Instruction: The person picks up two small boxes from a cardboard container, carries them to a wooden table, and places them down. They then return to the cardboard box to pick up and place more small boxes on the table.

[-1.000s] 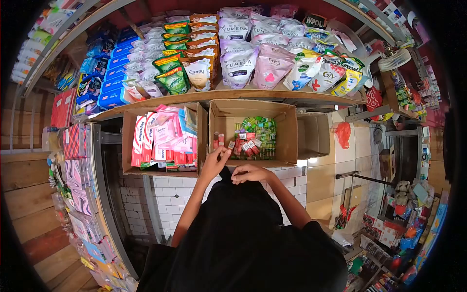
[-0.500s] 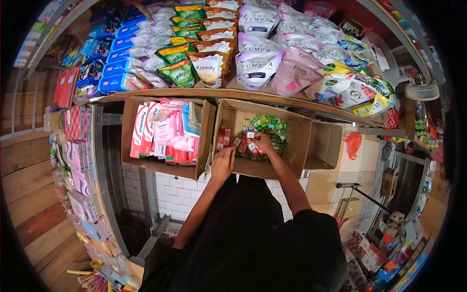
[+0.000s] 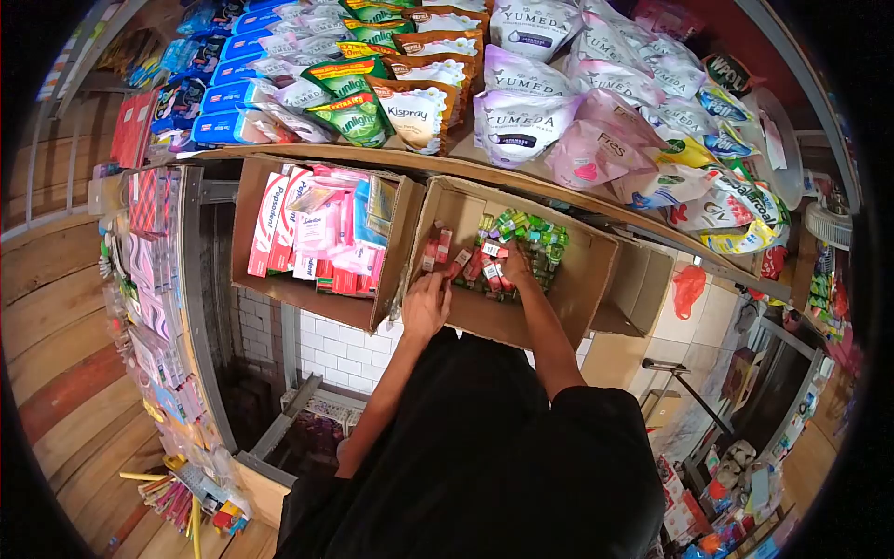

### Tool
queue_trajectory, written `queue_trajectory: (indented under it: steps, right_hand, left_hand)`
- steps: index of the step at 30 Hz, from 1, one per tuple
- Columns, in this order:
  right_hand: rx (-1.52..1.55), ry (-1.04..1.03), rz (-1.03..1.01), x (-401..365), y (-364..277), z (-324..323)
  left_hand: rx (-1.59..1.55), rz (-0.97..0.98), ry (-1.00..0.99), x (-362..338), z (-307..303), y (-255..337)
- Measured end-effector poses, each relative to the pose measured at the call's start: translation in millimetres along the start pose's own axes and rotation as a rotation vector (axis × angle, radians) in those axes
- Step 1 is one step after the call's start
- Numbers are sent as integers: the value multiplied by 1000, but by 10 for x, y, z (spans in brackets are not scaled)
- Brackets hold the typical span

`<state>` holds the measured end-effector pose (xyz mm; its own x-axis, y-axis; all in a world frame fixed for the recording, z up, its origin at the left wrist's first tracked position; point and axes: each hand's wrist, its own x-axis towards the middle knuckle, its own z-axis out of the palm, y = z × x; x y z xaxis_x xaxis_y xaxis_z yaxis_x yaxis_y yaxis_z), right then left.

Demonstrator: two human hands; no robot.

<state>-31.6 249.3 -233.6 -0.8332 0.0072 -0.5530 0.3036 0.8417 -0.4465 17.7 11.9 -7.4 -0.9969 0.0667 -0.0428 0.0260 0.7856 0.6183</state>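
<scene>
An open cardboard box (image 3: 563, 312) holds small red bottles (image 3: 463, 261) with white labels on its left side and small green bottles (image 3: 549, 244) at the back and right. My right hand (image 3: 519, 267) reaches down into it, fingers bent around a small red bottle (image 3: 494, 250) with a white label. The fingertips are partly hidden by the hand. My left hand (image 3: 426, 306) lies over the box's near left corner, fingers loosely stretched towards the red bottles, holding nothing that I can see.
A second cardboard box (image 3: 396, 238) to the left holds Pepsodent boxes (image 3: 270, 224) and pink packs (image 3: 326, 224). Behind stands a shelf (image 3: 438, 166) of refill pouches (image 3: 524, 126). Another carton (image 3: 640, 284) is at the right; a red plastic bag (image 3: 689, 291) lies beyond it.
The view has shifted and tilted slightly. My right hand has moved a little right and up among the bottles; my left hand stays at the box's near corner.
</scene>
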Motion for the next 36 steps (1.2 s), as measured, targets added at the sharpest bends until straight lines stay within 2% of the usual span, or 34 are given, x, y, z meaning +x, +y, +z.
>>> queue_trajectory:
  steps: [2,8,11,16,19,21,24,27,31,34,36]
  right_hand:
    - [18,36,-43,60,146,144]
    - [107,-17,2,-18,131,120]
    - [206,-292,93,-22,43,-73]
    - [969,-419,286,-341,-208,-314]
    - [1050,-547,222,-518,-486,-548]
    - [1009,-603,129,-747,-876,-930]
    - [1012,-681,-2,-898,-1143,-1129]
    - [992,-662,-175,-922,-1238,-1110]
    - [950,-733,-179,-1000,-1387,-1375]
    - [980,-775,-215,-871,-1248,-1246]
    - [893,-719,-163,-729,-1111,-1086]
  left_hand:
    - [-3,-15,-18,-9,0,-15]
    - [-32,-90,-98,15,-17,3]
    - [-65,-82,-91,24,-9,-17]
    - [-223,-230,-203,115,-127,90]
    - [-249,-248,-203,129,-72,34]
    - [-253,-273,-209,139,-48,17]
    - [-240,-336,-244,165,-60,25]
    - [-257,-359,-270,148,31,-77]
    - [-353,-342,-228,117,80,-157]
    - [-369,-347,-204,108,41,-127]
    - [-382,-350,-193,120,-17,-62]
